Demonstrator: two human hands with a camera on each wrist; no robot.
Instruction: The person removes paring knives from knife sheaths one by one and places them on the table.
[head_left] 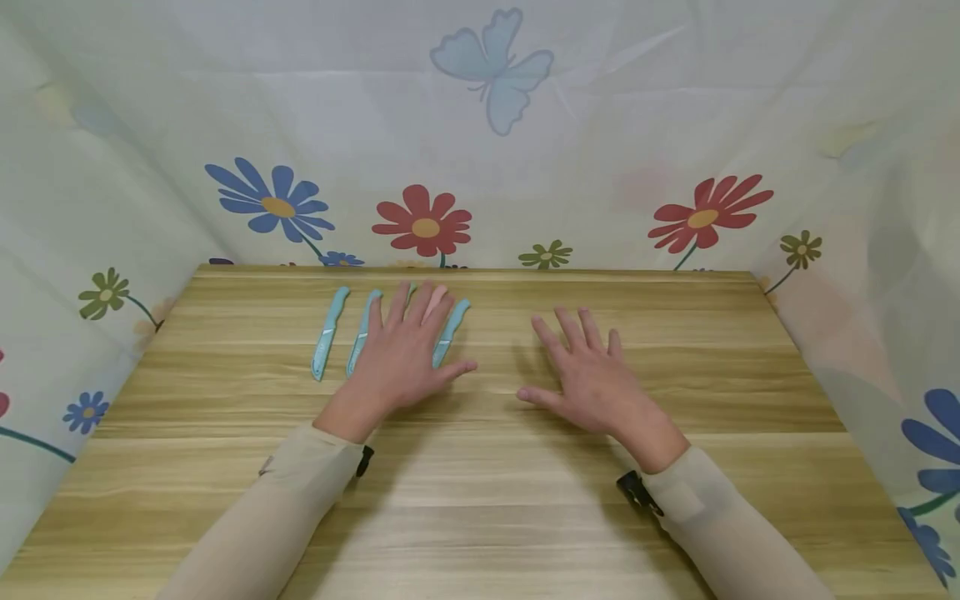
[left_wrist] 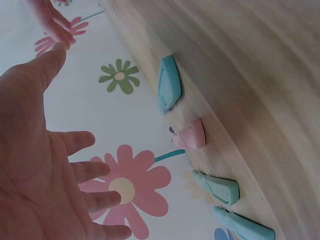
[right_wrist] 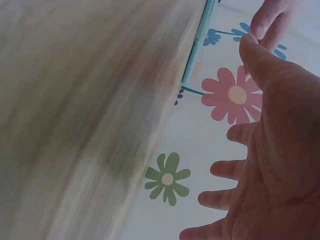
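Observation:
Several small sheathed knives lie in a row on the left of the table. At the far left is a light blue knife (head_left: 330, 333), and a second light blue knife (head_left: 364, 333) lies next to it. My left hand (head_left: 401, 358) hovers over the row, fingers spread, partly hiding a green knife (left_wrist: 220, 189) and a pink knife (left_wrist: 191, 136). By its thumb shows another light blue knife (head_left: 452, 332) at the row's right end. My right hand (head_left: 588, 379) is held above the bare wood to the right, fingers apart, touching nothing.
The wood-grain table (head_left: 495, 517) reaches back to a white curtain (head_left: 600, 150) printed with flowers and a butterfly. This curtain also hangs at both sides. Dark straps (head_left: 639, 493) circle the sleeved wrists.

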